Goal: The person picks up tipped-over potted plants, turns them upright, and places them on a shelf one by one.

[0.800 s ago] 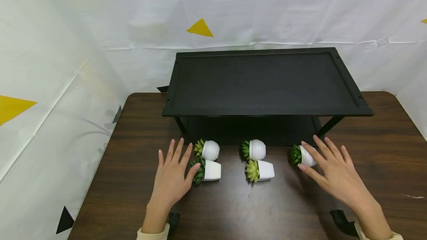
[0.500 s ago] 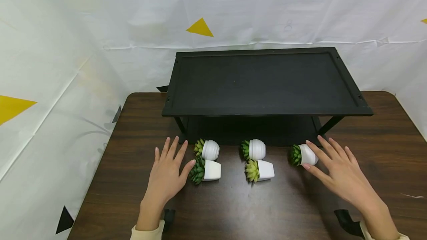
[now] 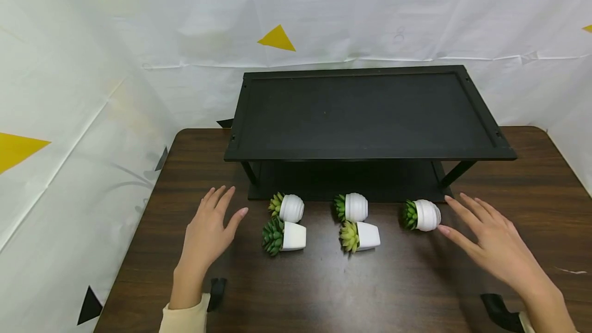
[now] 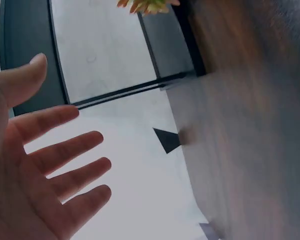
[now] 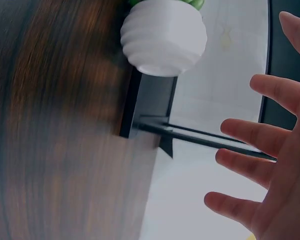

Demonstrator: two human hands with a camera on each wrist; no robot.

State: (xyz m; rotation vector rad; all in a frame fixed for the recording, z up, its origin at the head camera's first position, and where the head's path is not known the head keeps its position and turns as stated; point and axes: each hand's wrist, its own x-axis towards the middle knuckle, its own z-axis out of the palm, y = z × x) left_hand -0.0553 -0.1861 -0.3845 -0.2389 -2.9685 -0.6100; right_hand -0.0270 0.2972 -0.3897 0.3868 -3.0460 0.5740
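Several small potted succulents in white pots lie on their sides on the dark wood table [image 3: 324, 292]. At the left are a ribbed pot [image 3: 292, 208] and a smooth tapered pot [image 3: 294, 236]. Mid-table lie another ribbed pot [image 3: 357, 207] and a tapered pot [image 3: 368, 235]. A lone ribbed pot [image 3: 427, 215] lies at the right, its green rosette facing left. My left hand [image 3: 205, 235] is left of the left pair, fingers spread and holding nothing. My right hand [image 3: 495, 243] is just right of the lone pot, fingers extended, the palm empty in the right wrist view.
A black two-tier shelf [image 3: 370, 114] stands behind the plants, its lower board [image 3: 342, 181] just beyond them. White sheeting [image 3: 185, 24] with yellow and black triangles hangs behind and to the left of the table.
My left hand has moved left, away from the left pair of plants. My right hand has moved right, off the lone ribbed pot it overlapped. The plants stay in place.
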